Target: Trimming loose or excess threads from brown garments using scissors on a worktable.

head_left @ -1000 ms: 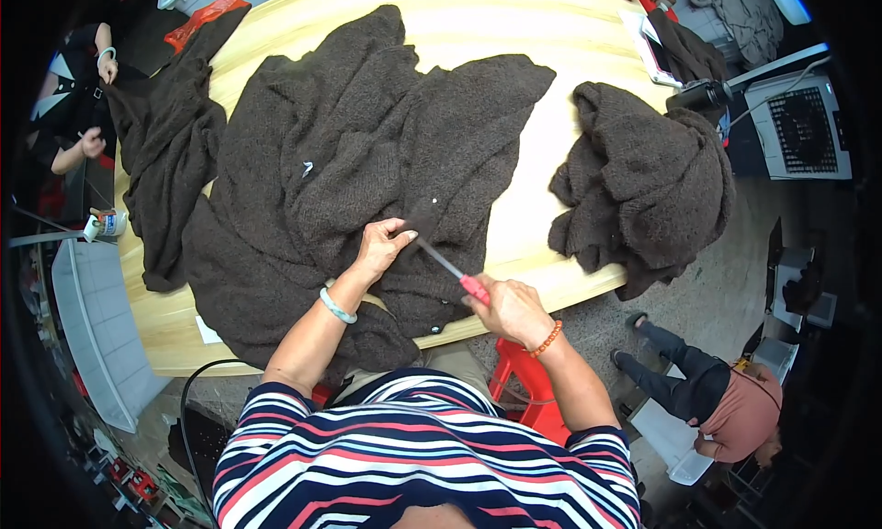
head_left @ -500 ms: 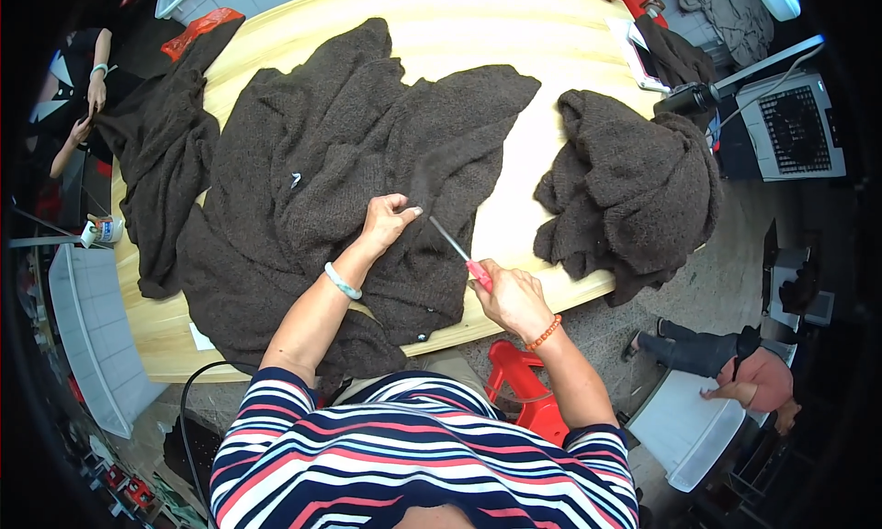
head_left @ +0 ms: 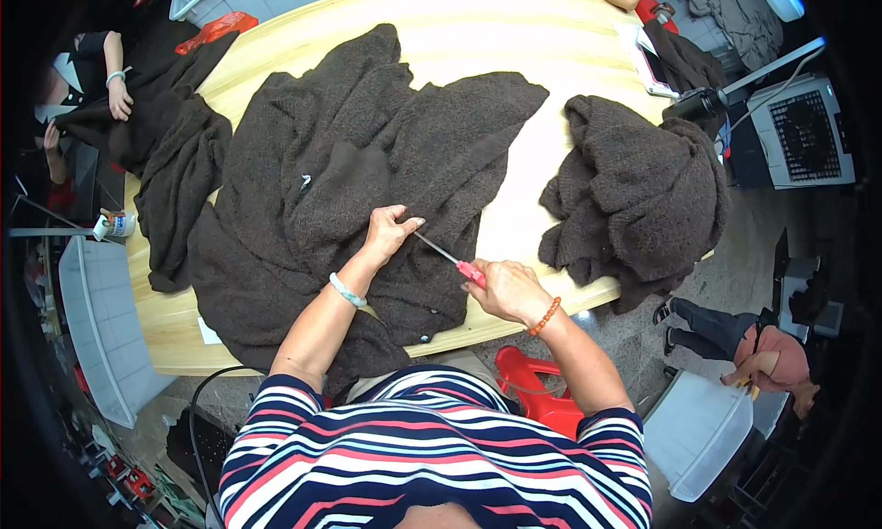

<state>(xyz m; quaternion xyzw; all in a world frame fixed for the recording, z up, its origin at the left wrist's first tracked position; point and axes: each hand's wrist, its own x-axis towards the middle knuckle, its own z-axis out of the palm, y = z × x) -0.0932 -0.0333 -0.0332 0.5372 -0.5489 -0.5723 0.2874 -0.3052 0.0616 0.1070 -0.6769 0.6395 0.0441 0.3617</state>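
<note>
Currently, we keep our left hand (head_left: 390, 234) at a dark brown knitted cloth (head_left: 340, 216), with thumb and fingers drawn into a narrow gap near its right-hand part; we cannot tell whether a fold is pinched between them. Our right hand (head_left: 510, 293) is closed around the red handle of a slim tool (head_left: 471, 273). The thin metal shaft runs from the handle up and to the left, its tip just beside the left fingertips. We cannot confirm whether the tip contacts the cloth.

The cloth lies spread and creased over the left and middle areas of a pale wooden desk (head_left: 496, 33), its lower edge reaching our side. Note a small white tag (head_left: 306, 182) on its surface, up and to the left of the left hand. A second dark brown cloth (head_left: 643, 189) sits bunched at the right edge of the desk, apart from the first. At the left edge we find a third dark cloth (head_left: 184, 175), with a co-worker's hand (head_left: 119, 99) resting on its upper part. A white bangle (head_left: 347, 290) encircles our left wrist; an orange bead bracelet (head_left: 546, 317) encircles our right. A red stool (head_left: 528, 377) stands below the right forearm.
</note>
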